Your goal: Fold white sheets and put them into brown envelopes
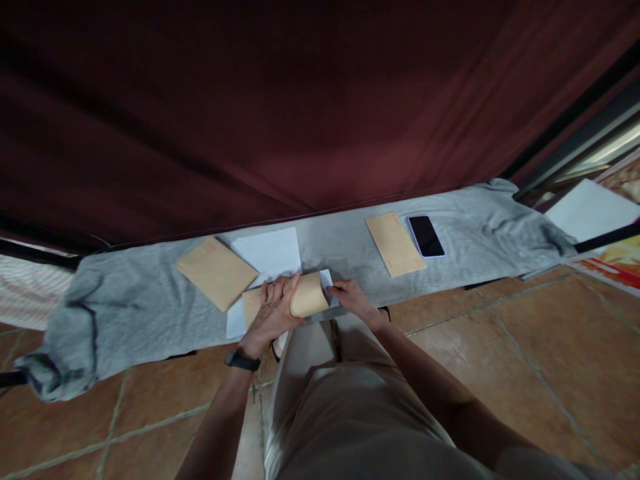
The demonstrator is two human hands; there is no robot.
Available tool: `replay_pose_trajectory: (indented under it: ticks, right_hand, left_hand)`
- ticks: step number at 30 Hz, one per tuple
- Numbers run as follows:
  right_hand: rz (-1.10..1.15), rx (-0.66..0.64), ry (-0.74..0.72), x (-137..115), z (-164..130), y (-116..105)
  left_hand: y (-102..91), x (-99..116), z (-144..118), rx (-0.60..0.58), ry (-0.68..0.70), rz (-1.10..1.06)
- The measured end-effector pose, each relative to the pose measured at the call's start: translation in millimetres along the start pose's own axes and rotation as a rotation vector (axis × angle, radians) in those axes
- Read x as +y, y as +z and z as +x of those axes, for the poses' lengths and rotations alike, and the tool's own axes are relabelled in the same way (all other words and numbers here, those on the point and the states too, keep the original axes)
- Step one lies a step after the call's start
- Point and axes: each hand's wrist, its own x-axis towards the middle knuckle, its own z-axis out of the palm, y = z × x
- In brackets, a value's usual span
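Note:
My left hand presses down on a brown envelope lying on a white sheet at the near edge of the grey cloth. The envelope's right part curls upward. My right hand touches the right end of the envelope and the white paper under it, fingers pinched there. A black watch sits on my left wrist.
On the cloth lie another brown envelope, a white sheet, a third envelope and a dark phone. A dark red curtain hangs behind. A white sheet lies at far right. Tiled floor lies below.

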Motion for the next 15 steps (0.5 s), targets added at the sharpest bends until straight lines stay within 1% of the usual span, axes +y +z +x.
replay_pose_trajectory:
  ticks: [6, 12, 15]
  right_hand:
    - [-0.336, 0.112, -0.054, -7.9, 1.1, 15.2]
    - [-0.416, 0.18, -0.054, -12.4, 1.1, 22.5]
    - [-0.438, 0.182, -0.061, -13.6, 1.9, 22.8]
  left_hand:
    - [4.9, 0.4, 1.5, 0.014, 0.007, 0.023]
    - [6.6, 2.0, 3.1, 0.037, 0.015, 0.029]
    - [7.0, 3.2, 4.8, 0.046, 0.023, 0.036]
